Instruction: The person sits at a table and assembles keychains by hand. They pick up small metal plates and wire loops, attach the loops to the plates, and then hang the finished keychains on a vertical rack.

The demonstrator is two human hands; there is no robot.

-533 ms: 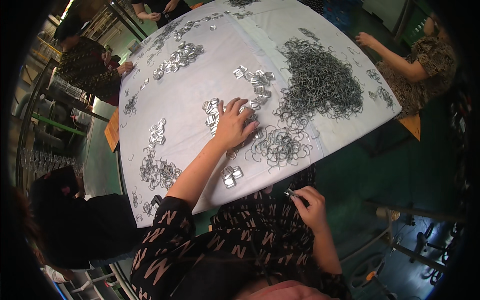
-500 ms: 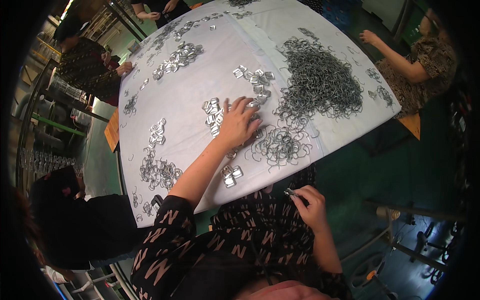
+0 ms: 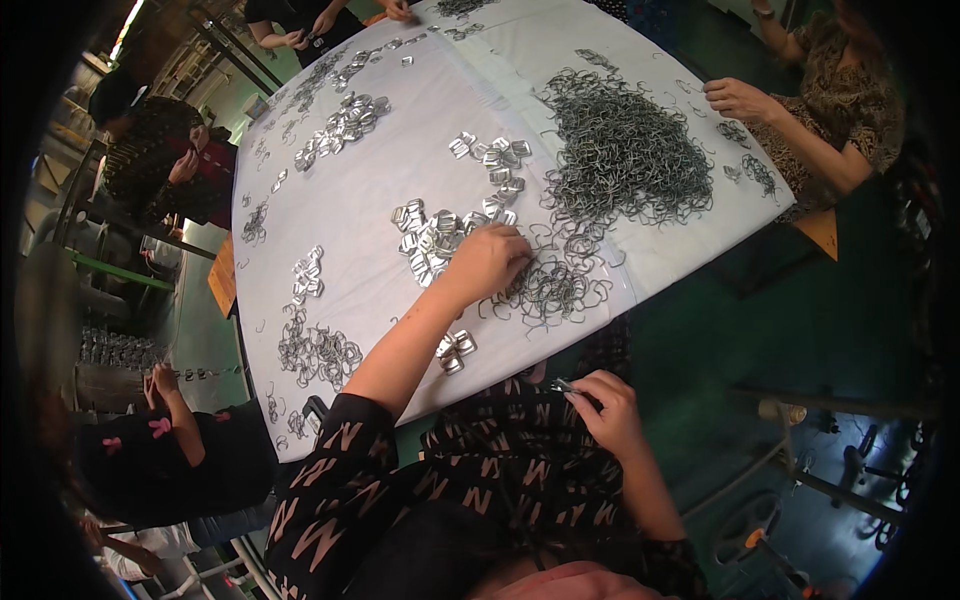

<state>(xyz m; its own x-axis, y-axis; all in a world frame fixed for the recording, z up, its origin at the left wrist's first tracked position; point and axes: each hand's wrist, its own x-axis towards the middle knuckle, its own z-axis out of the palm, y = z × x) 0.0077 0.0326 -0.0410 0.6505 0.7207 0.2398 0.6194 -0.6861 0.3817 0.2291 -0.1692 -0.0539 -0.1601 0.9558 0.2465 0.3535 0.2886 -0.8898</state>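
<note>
My left hand [image 3: 488, 264] is bent down at the edge of a small heap of curved wire hooks [image 3: 560, 292]. Its fingers are curled together, and their tips are hidden, so what they pinch cannot be seen. Just left of it lie shiny rectangular metal buckles [image 3: 428, 240], partly behind the hand. More buckles [image 3: 503, 153] trail away beyond it. In front of my body, below the table's edge, my right hand [image 3: 608, 410] pinches a small shiny metal piece [image 3: 562, 385] between thumb and fingers.
A large mound of hooks [image 3: 630, 150] covers the right of the white-covered table [image 3: 350, 210]. Smaller hook piles [image 3: 318, 350] and a few buckles [image 3: 455, 350] lie near the front edge. Co-workers' hands [image 3: 740, 100] are around the table; a metal frame [image 3: 790, 460] stands lower right.
My left hand has gone from spread over the buckles to curled at the hook heap. My right hand keeps its piece. A co-worker's hand at the left has left the table.
</note>
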